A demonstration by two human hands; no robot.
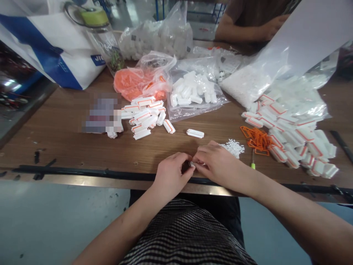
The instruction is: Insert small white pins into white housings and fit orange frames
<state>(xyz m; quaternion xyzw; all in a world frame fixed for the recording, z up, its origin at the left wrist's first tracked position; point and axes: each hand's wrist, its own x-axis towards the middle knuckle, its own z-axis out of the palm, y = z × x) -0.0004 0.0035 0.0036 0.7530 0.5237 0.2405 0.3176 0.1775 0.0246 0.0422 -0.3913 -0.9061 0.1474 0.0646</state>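
Near the table's front edge, my left hand [171, 170] pinches a small whitish part [192, 164] between thumb and fingers. From the other side my right hand [213, 159] closes its fingertips on the same part, most of which they hide. Just beyond the hands lies a single white plastic housing [195, 133]. A heap of tiny white pieces [234, 148] is partly behind my right hand. Orange rectangular frames [257, 139] form a pile farther right, beside a screwdriver with a green handle [253, 165].
White housings with orange trim lie in a left pile [145, 117] and a right pile [300, 141]. Behind are an orange bag [138, 82], a clear bag of white parts [193, 90], a bag of white granules [248, 81] and a bottle [106, 40]. Another person's arm [242, 33] is opposite.
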